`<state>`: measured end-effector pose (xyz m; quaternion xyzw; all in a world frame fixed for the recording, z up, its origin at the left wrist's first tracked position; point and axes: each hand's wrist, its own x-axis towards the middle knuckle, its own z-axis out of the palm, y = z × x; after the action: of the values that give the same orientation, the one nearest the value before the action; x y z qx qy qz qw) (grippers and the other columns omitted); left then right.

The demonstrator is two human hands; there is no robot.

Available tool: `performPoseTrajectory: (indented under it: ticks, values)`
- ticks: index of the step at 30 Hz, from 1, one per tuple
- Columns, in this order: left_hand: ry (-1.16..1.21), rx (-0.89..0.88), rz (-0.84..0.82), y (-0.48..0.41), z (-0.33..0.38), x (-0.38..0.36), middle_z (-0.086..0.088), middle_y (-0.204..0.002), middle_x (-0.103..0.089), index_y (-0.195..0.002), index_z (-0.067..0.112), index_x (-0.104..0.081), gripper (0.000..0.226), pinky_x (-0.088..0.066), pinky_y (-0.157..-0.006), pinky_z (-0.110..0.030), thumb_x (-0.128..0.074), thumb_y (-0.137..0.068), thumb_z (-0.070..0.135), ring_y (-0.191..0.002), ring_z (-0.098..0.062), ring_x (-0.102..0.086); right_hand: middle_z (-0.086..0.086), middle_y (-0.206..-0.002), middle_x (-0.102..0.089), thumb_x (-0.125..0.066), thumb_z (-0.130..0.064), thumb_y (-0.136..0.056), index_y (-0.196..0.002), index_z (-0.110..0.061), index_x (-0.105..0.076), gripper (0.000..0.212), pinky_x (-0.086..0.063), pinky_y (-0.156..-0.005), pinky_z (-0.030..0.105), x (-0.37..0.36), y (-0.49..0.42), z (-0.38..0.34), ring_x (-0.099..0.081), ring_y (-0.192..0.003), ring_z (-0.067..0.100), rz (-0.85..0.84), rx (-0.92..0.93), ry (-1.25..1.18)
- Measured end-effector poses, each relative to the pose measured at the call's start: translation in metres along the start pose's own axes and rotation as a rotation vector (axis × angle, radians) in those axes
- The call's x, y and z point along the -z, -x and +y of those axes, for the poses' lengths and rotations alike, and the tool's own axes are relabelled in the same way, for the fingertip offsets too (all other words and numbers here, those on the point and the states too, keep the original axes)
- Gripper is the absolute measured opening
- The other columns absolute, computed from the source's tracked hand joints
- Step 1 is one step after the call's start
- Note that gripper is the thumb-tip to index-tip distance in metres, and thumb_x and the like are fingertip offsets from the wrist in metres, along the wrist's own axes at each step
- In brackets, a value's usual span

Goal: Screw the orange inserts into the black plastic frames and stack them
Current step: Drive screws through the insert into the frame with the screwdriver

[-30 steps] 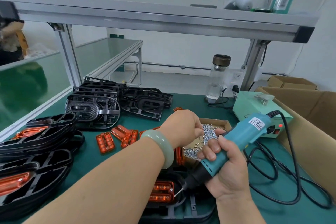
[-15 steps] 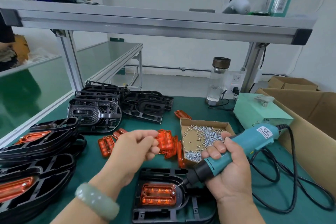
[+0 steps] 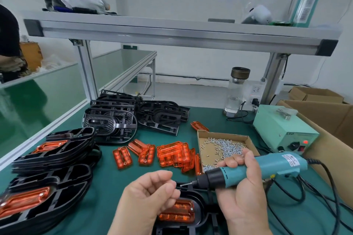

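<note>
Gripping the driver (image 3: 256, 170) in the right hand (image 3: 242, 194), just below the screw box (image 3: 246, 140), bit pointing left. Curling the left hand (image 3: 150, 194), thumb to forefinger (any screw pinched there: cannot tell). Below the box, frame (image 3: 198, 199) with insert (image 3: 183, 211) seated, partly under the left hand. Left of the box, loose inserts (image 3: 172, 153); farther left, stacks (image 3: 57, 155).

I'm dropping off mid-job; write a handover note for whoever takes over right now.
Left hand: fingertips pinched by the screwdriver tip; any screw there is too small to see.
Right hand: grips the screwdriver.
Frame in front: insert seated, one fitted screw visible.
Done: finished stacks at left.
To do: loose inserts, empty frames at back, screws in box.
</note>
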<state>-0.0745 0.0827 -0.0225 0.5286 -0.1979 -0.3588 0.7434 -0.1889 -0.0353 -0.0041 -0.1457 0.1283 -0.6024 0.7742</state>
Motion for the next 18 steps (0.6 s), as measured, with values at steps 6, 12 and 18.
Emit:
performPoseTrajectory:
  ticks: [6,12,18]
  values:
    - [-0.143,-0.064,-0.013,0.0020,0.0026,-0.0038,-0.014,-0.060,-0.068,-0.070,0.019,-0.076,0.027,-0.048,-0.041,-0.020,-0.062,-0.084,0.001,-0.047,-0.017,-0.062,-0.011,-0.061,-0.048,-0.059,-0.026,-0.087,-0.053,-0.025,-0.068,0.035,-0.052,-0.057,0.019,-0.0044,0.0009,0.0011,-0.049,-0.048,0.002,0.040,-0.016,-0.040]
    - [-0.300,-0.127,-0.015,0.0069,0.0044,-0.0055,-0.009,-0.061,-0.069,-0.071,0.030,-0.075,0.026,-0.042,-0.040,-0.016,-0.066,-0.083,0.009,-0.045,-0.011,-0.060,-0.012,-0.058,-0.048,-0.054,-0.027,-0.093,-0.049,-0.024,-0.066,0.045,-0.052,-0.056,0.018,-0.0056,0.0028,0.0053,-0.049,-0.047,0.001,0.072,-0.034,-0.034]
    - [-0.337,-0.116,-0.028,0.0090,0.0032,-0.0062,-0.006,-0.062,-0.070,-0.074,0.035,-0.074,0.028,-0.043,-0.042,-0.016,-0.066,-0.084,0.011,-0.047,-0.011,-0.062,-0.012,-0.058,-0.047,-0.061,-0.029,-0.079,-0.051,-0.024,-0.065,0.029,-0.052,-0.056,0.018,-0.0087,0.0038,0.0061,-0.049,-0.047,0.001,0.074,-0.031,-0.045]
